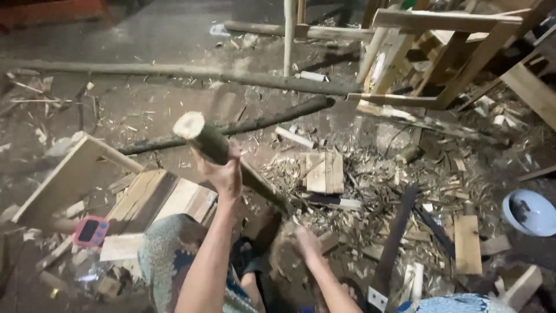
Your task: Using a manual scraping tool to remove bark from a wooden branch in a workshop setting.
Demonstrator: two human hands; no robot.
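The left hand (225,172) is wrapped tight around a thick green bamboo pole (209,141), grasping it a little below its pale cut end, which points up toward eleven o'clock. The pole slants down toward five o'clock, its lower end reaching the wood block (262,227) in front of the person's knees. The right hand (302,242) is lower, at about five o'clock from the left one, near the foot of the pole; it is blurred, and I cannot tell whether its fingers are clenched or loose, or what they hold.

At three o'clock from the right hand a long dark saw blade (395,237) lies on the ground with its handle end near the bottom edge. Pale wood shavings (359,179) cover the floor at one o'clock, around a small slatted board (324,172). Far to the right, at three o'clock, sits a pale blue bowl (530,211).

At nine o'clock from the hands, a small pink device with a dark screen (91,230) lies beside flat planks (168,197); it is a rounded rectangle, the only brightly coloured object there. A dark thin branch (243,126) runs across the ground behind the pole, and a rough timber frame (446,52) stands at one o'clock.
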